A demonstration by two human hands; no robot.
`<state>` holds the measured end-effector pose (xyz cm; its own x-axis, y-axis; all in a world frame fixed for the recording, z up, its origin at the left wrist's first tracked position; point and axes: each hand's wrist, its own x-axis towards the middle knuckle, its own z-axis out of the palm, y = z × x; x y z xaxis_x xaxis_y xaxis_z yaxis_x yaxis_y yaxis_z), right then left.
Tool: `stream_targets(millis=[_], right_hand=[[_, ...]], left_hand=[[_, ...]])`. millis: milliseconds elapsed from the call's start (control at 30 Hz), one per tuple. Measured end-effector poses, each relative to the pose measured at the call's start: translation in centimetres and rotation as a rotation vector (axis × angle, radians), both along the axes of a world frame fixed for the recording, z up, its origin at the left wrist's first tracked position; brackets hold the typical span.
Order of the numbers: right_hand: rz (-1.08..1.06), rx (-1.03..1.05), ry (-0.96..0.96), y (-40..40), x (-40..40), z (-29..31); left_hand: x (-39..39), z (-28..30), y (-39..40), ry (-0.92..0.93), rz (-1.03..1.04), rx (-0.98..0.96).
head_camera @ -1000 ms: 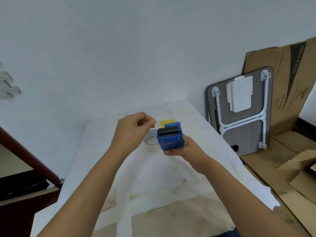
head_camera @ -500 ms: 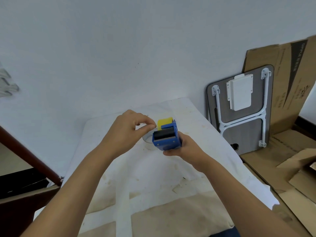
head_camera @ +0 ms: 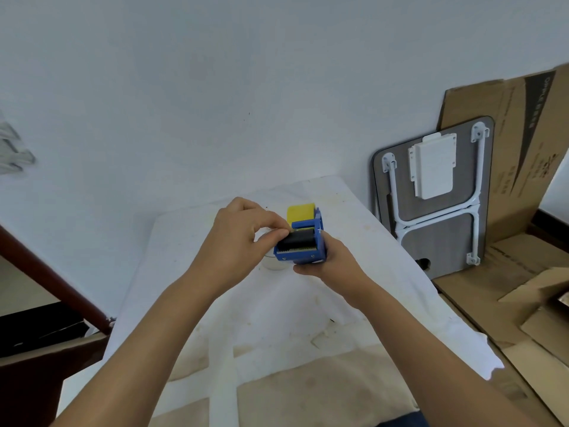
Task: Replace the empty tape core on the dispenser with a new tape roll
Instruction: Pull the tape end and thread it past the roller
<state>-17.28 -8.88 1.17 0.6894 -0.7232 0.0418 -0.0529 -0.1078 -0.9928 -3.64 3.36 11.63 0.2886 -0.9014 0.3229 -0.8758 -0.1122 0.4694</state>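
Note:
My right hand (head_camera: pixel 331 260) grips a blue tape dispenser (head_camera: pixel 303 241) from below and from the right, above the table's far middle. The dispenser has a black roller, a toothed cutting edge facing me and a yellow flap (head_camera: pixel 300 212) at its far end. The fingertips of my left hand (head_camera: pixel 243 238) are pinched together at the left end of the roller; what they hold is too small to tell. A roll of clear tape (head_camera: pixel 272 261) lies on the table beneath my left hand, mostly hidden by it.
The table carries a stained white cloth (head_camera: pixel 277 318) and stands against a white wall. A folded grey table (head_camera: pixel 431 195) with white legs leans on the wall at the right, with flattened cardboard (head_camera: pixel 523 272) behind and beside it. Dark wooden furniture (head_camera: pixel 46 303) is at the left.
The dispenser has tipped so its toothed edge points down toward me, showing the roller and yellow flap. My left fingertips have moved right onto the roller's left end.

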Motion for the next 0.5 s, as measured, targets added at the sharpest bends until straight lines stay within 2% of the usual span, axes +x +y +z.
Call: stream_targets(millis=[233,300,500], right_hand=[[-0.101,-0.163,0.027,0.1,0.3,-0.1],[-0.124,-0.126,0.012,0.1,0.4,-0.2],[-0.064,0.048,-0.035,0.0,0.3,0.0]], left_hand=[[-0.3,-1.5,0.0,-0.136,-0.097,-0.107],[-0.1,-1.6,0.0,-0.178,-0.145,-0.122],[0.0,-1.3,0.2,-0.126,-0.219,-0.121]])
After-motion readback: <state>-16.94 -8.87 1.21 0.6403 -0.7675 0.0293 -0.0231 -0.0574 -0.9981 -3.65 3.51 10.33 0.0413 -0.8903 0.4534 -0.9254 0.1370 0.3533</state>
